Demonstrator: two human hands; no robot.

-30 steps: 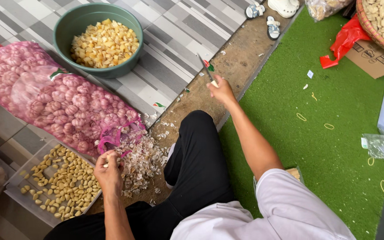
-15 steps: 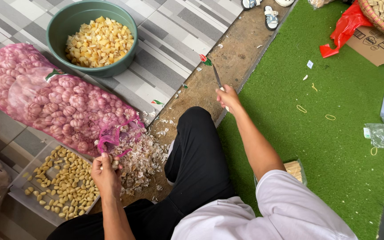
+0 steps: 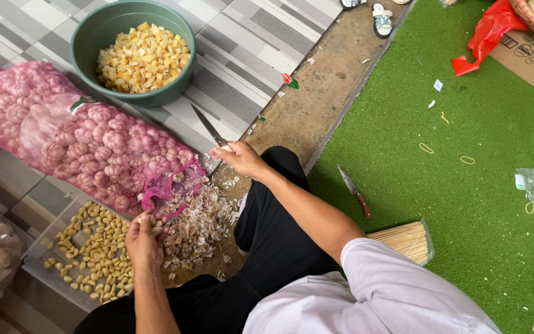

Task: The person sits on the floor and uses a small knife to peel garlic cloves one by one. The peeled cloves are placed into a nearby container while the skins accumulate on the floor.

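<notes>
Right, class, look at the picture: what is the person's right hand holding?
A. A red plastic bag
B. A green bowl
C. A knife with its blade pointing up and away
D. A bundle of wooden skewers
C: the right hand grips a knife whose blade angles away over the tiled floor, while the skewers lie untouched on the green mat and the green bowl sits apart.
</notes>
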